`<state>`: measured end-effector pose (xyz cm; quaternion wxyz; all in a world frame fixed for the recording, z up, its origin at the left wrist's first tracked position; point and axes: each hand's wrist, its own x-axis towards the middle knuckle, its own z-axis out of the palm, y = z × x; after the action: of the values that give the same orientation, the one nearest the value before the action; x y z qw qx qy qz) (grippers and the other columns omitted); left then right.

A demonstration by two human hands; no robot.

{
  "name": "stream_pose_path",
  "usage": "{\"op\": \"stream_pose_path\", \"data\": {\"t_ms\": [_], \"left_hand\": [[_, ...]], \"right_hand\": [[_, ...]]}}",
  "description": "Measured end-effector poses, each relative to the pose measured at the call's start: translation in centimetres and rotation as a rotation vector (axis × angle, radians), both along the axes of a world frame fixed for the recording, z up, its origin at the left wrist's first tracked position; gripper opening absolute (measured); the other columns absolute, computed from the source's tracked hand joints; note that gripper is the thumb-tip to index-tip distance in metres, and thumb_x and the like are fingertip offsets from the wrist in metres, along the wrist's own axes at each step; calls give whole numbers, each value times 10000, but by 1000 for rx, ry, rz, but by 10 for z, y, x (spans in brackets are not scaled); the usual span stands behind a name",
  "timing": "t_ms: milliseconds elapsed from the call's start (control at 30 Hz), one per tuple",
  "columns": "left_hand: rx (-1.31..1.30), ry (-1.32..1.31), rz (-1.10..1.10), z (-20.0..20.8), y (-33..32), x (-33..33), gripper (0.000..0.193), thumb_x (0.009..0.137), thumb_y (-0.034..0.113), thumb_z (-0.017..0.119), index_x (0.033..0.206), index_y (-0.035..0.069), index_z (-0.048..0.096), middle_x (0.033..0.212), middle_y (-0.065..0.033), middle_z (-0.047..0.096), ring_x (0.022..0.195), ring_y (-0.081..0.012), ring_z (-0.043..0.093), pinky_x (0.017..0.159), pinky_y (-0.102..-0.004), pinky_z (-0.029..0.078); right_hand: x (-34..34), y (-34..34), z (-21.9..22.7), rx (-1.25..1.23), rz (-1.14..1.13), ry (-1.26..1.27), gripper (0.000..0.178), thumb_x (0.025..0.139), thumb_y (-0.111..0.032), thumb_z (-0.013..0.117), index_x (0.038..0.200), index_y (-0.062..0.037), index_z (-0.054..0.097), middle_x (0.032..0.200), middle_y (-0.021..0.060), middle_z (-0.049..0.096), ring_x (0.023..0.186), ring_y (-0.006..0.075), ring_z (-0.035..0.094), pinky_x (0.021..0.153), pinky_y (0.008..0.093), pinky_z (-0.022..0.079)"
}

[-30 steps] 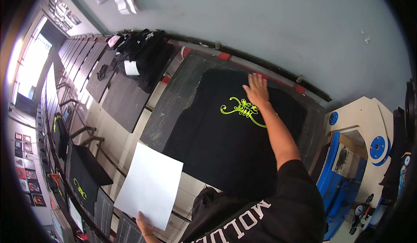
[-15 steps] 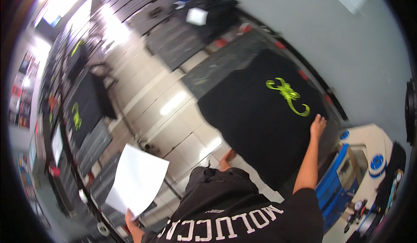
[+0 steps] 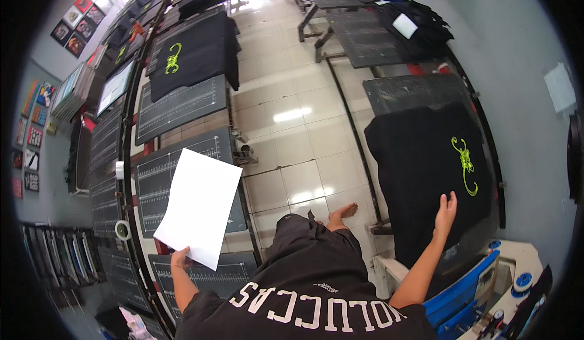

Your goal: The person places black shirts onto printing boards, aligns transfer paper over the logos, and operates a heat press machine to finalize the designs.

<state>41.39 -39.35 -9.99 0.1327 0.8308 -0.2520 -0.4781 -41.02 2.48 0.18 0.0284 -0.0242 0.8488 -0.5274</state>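
Observation:
My left hand (image 3: pixel 180 258) grips the near edge of a blank white sheet of paper (image 3: pixel 202 205), which hangs over the boards on the left. On the right, a black shirt (image 3: pixel 415 151) lies spread on a dark board, and a lime-green scorpion-like print (image 3: pixel 465 166) shows toward its far right side. Over this shirt, just left of the print's lower curl, is my right hand (image 3: pixel 446 216), open and holding nothing. Its fingers are stretched out; I cannot tell whether they touch the fabric.
Another black shirt (image 3: pixel 201 51) with the same green print lies on the left row of boards. Marked grey boards (image 3: pixel 182 176) line that side. A tiled floor aisle (image 3: pixel 286 139) runs between the rows. A blue and cream machine (image 3: pixel 465 306) stands at lower right.
The view has swung left, so the right-hand shirt sits farther right in it. My right hand has drawn back from the shirt's edge. The paper remains in my left hand.

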Motion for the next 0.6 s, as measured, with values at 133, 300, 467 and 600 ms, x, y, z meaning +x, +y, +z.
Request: {"op": "stream_pose_path", "data": {"t_ms": [133, 300, 467, 600], "left_hand": [[-20, -926, -186, 69, -39, -89, 658, 895, 279, 653, 1438, 50, 359, 1447, -222, 391, 1278, -426, 430, 1021, -541, 400], [-677, -1054, -672, 30, -126, -189, 692, 879, 279, 641, 1458, 44, 344, 1484, -245, 353, 1348, -427, 368, 1086, -519, 349], [-1112, -515, -1215, -6, -97, -415, 638, 844, 187, 683, 1401, 5, 430, 1468, -277, 373, 1351, -433, 370, 1109, -489, 324], [-1229, 43, -1630, -21, 10, -545, 564, 852, 126, 683, 1358, -1, 468, 1434, -267, 417, 1324, -413, 401, 1101, -449, 335]], "right_hand": [[88, 0, 48, -110, -32, -40, 526, 978, -173, 565, 1446, -3, 395, 1486, 212, 401, 1409, 320, 347, 1135, 382, 294], [175, 21, 145, -123, -129, 136, 538, 974, -172, 573, 1445, 10, 387, 1484, 183, 406, 1338, 278, 451, 1106, 383, 350], [256, 104, 219, -109, -463, 561, 477, 990, -191, 537, 1407, 15, 429, 1410, 152, 490, 1165, 220, 569, 1020, 357, 407], [310, 200, 231, 190, -1031, 903, 359, 1011, -157, 506, 1318, 28, 509, 1272, 154, 589, 1125, 222, 580, 986, 347, 427]]}}
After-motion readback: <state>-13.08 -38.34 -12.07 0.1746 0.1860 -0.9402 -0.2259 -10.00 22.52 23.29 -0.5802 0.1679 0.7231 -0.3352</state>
